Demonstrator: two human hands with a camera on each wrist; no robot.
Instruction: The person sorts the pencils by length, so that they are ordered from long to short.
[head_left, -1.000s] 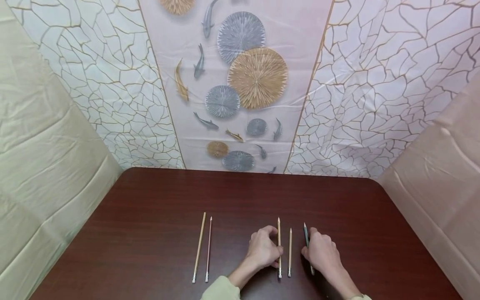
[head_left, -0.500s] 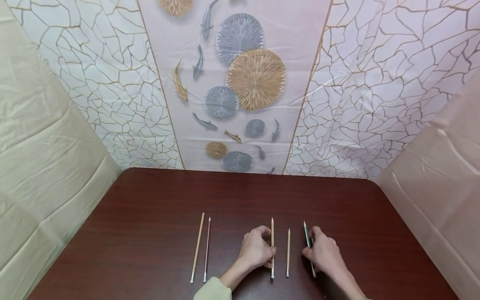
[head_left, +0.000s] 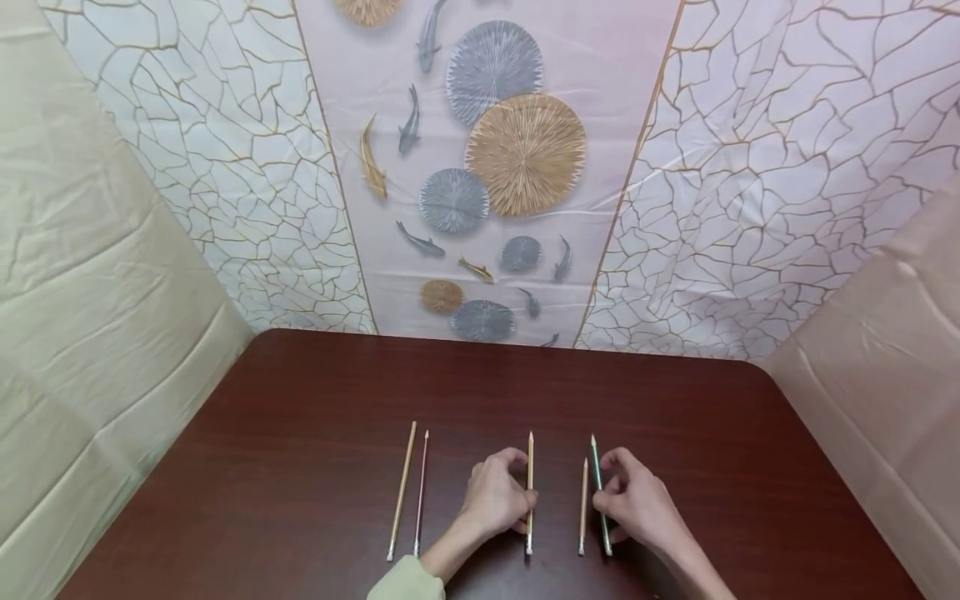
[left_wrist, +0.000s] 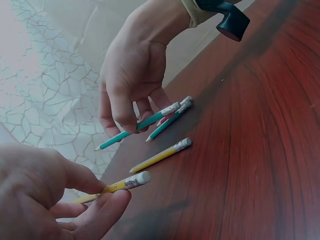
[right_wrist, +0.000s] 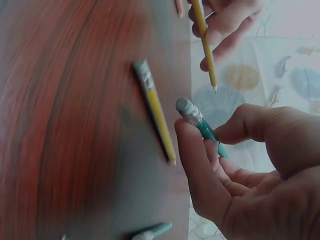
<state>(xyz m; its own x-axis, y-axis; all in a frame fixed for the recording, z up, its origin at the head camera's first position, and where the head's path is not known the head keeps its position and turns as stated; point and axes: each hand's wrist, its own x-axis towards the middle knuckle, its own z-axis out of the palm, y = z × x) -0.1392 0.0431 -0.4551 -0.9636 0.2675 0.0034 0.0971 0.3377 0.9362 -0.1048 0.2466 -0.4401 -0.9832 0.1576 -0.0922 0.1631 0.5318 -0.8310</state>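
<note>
My left hand (head_left: 495, 498) pinches a yellow pencil (head_left: 530, 458) between thumb and fingers, its white eraser end toward me and its tip pointing away. My right hand (head_left: 641, 507) pinches a green pencil (head_left: 597, 467), also eraser end nearest me. Between the two hands a shorter yellow pencil (head_left: 583, 508) lies on the table, close along the left side of the green one. A second green pencil (left_wrist: 164, 128) lies on the table below the right hand in the left wrist view; in the head view that hand hides it.
Left of my left hand, a long yellow pencil (head_left: 402, 492) and a thin dark red pencil (head_left: 422, 492) lie side by side on the dark red-brown wooden table (head_left: 300, 400). Patterned cloth (head_left: 480, 250) hangs behind the table, and beige cloth (head_left: 112, 350) encloses the sides.
My left hand has carried its yellow pencil leftward, away from the shorter yellow one. My right hand has brought its green pencil left, close beside the shorter yellow pencil.
</note>
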